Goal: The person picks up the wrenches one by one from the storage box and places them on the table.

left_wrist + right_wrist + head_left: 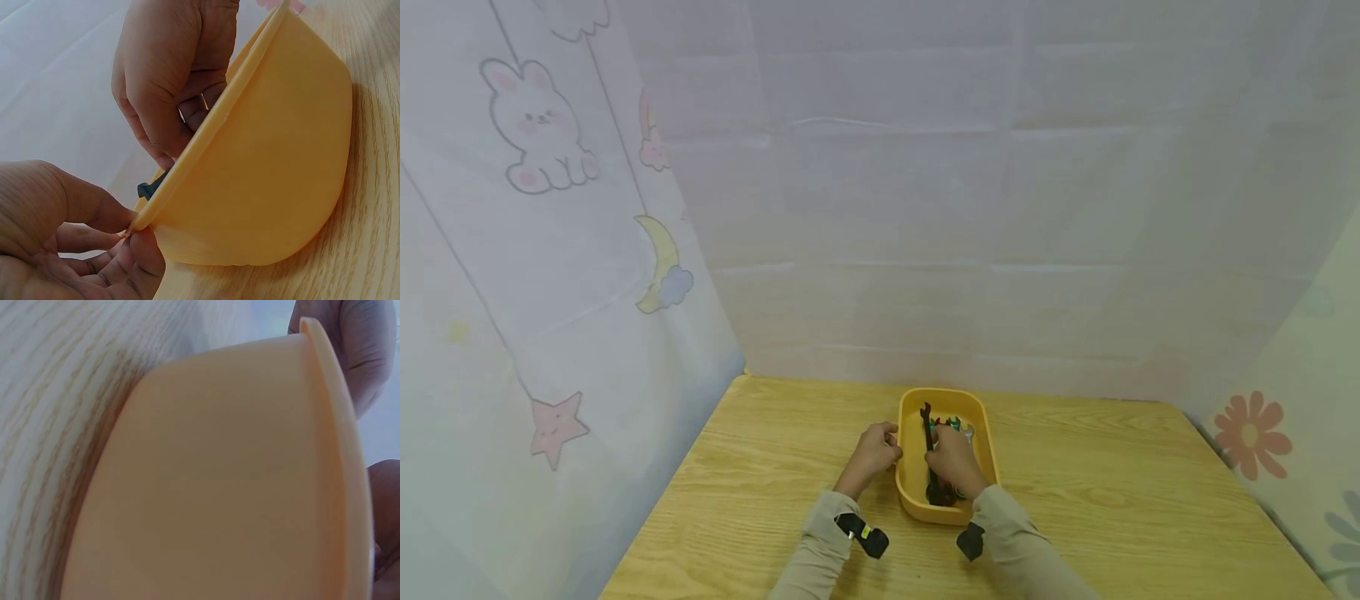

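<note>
One left hand (pixel 876 450) pinches rim of yellow rounded plastic tray (pixel 256 169), right hand (pixel 957 460) at black metal wrench (pixel 928 433), can't tell if gripped; likely picking step, next needs secure lift

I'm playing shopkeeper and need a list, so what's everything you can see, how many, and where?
Bin: one, yellow, on the table
Black wrench: one, black, in the bin
Other wrenches: several, partly hidden; green, red and silver showing, in the bin
Table: one, light wood, under the bin
Wall sheets: pale, behind the table and at both sides
Bunny, moon, star: one each, white, yellow, pink, left sheet
Flowers: two, red-orange and grey-blue, right sheet
Wrist cameras: two, black, one per wrist
Sleeves: two, beige, on the arms
Left hand: one, bare, pinching the bin's rim
Right hand: one, bare, in the bin, fingers on the black wrench
</note>
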`<control>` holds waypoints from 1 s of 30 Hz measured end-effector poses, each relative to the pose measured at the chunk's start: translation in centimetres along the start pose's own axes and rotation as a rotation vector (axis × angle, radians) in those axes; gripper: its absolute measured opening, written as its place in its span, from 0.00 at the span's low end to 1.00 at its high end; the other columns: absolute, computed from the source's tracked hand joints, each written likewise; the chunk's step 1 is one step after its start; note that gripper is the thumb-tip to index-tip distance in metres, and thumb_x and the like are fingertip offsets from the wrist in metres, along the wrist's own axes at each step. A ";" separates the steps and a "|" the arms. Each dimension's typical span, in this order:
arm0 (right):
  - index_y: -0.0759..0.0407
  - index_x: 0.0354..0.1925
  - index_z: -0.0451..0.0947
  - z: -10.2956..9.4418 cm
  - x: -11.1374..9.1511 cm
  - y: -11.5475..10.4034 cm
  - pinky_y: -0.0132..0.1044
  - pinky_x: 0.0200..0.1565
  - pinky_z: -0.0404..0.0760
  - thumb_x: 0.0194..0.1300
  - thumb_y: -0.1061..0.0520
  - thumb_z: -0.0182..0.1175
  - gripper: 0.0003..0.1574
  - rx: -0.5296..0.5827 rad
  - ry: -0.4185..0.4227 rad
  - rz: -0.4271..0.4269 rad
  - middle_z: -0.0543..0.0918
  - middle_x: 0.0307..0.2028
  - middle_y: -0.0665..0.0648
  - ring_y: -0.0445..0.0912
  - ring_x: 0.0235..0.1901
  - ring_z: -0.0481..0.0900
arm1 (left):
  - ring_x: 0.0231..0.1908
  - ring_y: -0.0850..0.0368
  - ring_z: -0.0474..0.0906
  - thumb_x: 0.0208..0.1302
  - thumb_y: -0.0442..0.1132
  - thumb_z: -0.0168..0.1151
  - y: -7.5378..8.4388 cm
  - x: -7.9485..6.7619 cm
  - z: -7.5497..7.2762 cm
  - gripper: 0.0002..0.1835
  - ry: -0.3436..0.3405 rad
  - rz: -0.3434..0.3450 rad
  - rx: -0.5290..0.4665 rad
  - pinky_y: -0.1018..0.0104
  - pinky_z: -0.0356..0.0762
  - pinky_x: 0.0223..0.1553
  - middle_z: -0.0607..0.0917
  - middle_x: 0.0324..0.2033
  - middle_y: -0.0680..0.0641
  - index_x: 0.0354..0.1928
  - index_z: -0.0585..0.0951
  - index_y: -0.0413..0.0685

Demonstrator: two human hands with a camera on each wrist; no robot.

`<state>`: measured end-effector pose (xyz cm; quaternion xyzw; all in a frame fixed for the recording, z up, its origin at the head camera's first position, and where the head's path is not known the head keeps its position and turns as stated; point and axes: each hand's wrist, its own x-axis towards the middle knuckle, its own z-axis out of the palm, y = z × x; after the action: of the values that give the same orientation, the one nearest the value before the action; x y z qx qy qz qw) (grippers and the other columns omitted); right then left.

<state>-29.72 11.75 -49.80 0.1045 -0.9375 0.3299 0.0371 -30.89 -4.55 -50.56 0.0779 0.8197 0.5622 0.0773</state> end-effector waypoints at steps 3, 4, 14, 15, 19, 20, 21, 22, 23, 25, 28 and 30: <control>0.71 0.37 0.74 -0.2 0.0 0.0 0.55 0.46 0.71 0.52 0.68 0.56 0.11 -0.010 0.006 -0.005 0.68 0.06 0.51 0.41 0.06 0.66 | 0.23 0.58 0.69 0.54 0.25 0.53 0.0 0.1 0.0 0.27 0.001 -0.001 0.005 0.60 0.75 0.23 0.73 0.28 0.46 0.59 0.67 0.31; 0.71 0.36 0.74 -0.3 0.0 0.0 0.60 0.52 0.64 0.52 0.68 0.56 0.10 -0.018 0.014 -0.010 0.67 0.06 0.50 0.41 0.06 0.65 | 0.23 0.58 0.70 0.54 0.26 0.53 -0.1 0.1 0.0 0.27 0.001 0.000 0.008 0.60 0.76 0.23 0.73 0.29 0.46 0.59 0.67 0.31; 0.74 0.42 0.74 -0.7 -0.2 0.3 0.60 0.57 0.58 0.54 0.68 0.54 0.15 0.054 0.019 0.013 0.68 0.04 0.49 0.39 0.03 0.65 | 0.23 0.57 0.70 0.55 0.25 0.53 -0.1 0.1 0.0 0.27 -0.004 0.006 0.008 0.57 0.77 0.24 0.73 0.29 0.45 0.60 0.66 0.31; 0.73 0.40 0.74 -0.7 -0.2 0.3 0.59 0.57 0.58 0.54 0.68 0.54 0.14 0.056 0.021 0.008 0.68 0.04 0.49 0.40 0.03 0.65 | 0.23 0.57 0.70 0.55 0.25 0.53 -0.1 0.1 0.0 0.27 -0.005 0.007 0.004 0.57 0.77 0.24 0.73 0.29 0.45 0.60 0.66 0.31; 0.73 0.41 0.74 -0.7 -0.2 0.6 0.46 0.37 0.78 0.54 0.68 0.54 0.14 0.127 0.009 0.027 0.70 0.06 0.51 0.43 0.04 0.67 | 0.23 0.58 0.69 0.55 0.25 0.53 -0.1 0.0 0.0 0.27 -0.004 0.000 -0.006 0.59 0.77 0.23 0.73 0.30 0.45 0.60 0.66 0.31; 0.73 0.41 0.74 -0.7 -0.2 0.6 0.42 0.27 0.78 0.54 0.68 0.54 0.14 0.144 0.004 0.034 0.72 0.07 0.52 0.45 0.05 0.68 | 0.22 0.58 0.69 0.55 0.25 0.53 -0.1 0.0 0.0 0.27 -0.003 0.002 -0.005 0.59 0.77 0.23 0.73 0.30 0.45 0.60 0.66 0.31; 0.74 0.42 0.74 -0.7 -0.2 0.6 0.38 0.18 0.75 0.54 0.68 0.54 0.15 0.174 -0.005 0.050 0.73 0.08 0.53 0.46 0.05 0.69 | 0.22 0.58 0.69 0.55 0.25 0.53 -0.1 0.1 0.0 0.27 -0.003 0.001 -0.005 0.60 0.76 0.23 0.73 0.30 0.46 0.60 0.66 0.31; 0.74 0.44 0.73 -0.6 -0.3 0.6 0.36 0.12 0.71 0.54 0.68 0.55 0.17 0.205 -0.012 0.066 0.74 0.10 0.55 0.47 0.06 0.70 | 0.22 0.58 0.69 0.55 0.25 0.53 -0.2 0.1 0.0 0.27 -0.002 0.000 -0.003 0.60 0.76 0.22 0.73 0.29 0.46 0.60 0.66 0.31; 0.73 0.45 0.73 -0.6 -0.3 0.7 0.36 0.11 0.70 0.54 0.68 0.55 0.17 0.230 -0.019 0.086 0.75 0.11 0.56 0.47 0.06 0.70 | 0.22 0.58 0.69 0.55 0.25 0.53 -0.2 0.1 0.0 0.27 -0.002 -0.003 -0.001 0.60 0.76 0.22 0.73 0.29 0.46 0.60 0.66 0.31; 0.74 0.44 0.73 -0.6 -0.2 0.7 0.37 0.11 0.71 0.54 0.68 0.56 0.17 0.276 -0.027 0.107 0.76 0.14 0.58 0.48 0.07 0.71 | 0.22 0.58 0.69 0.55 0.26 0.53 -0.2 0.1 0.0 0.27 -0.004 -0.011 -0.007 0.61 0.76 0.22 0.73 0.30 0.46 0.60 0.66 0.32; 0.73 0.44 0.73 -0.6 -0.2 1.0 0.42 0.13 0.74 0.55 0.67 0.57 0.17 0.329 -0.036 0.135 0.76 0.15 0.58 0.49 0.09 0.72 | 0.23 0.58 0.70 0.54 0.26 0.53 -0.1 0.0 0.0 0.27 -0.006 -0.009 -0.011 0.62 0.76 0.22 0.73 0.30 0.46 0.60 0.66 0.32; 0.73 0.44 0.73 -0.6 -0.1 1.3 0.44 0.15 0.75 0.55 0.67 0.57 0.16 0.360 -0.045 0.151 0.75 0.15 0.57 0.51 0.10 0.73 | 0.22 0.58 0.70 0.54 0.25 0.52 -0.1 -0.1 0.0 0.27 -0.007 0.011 -0.002 0.64 0.76 0.22 0.73 0.29 0.46 0.59 0.66 0.31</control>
<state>-29.86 13.13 -50.08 0.0461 -0.8692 0.4915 -0.0278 -30.77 -4.64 -50.60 0.0839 0.8183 0.5633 0.0771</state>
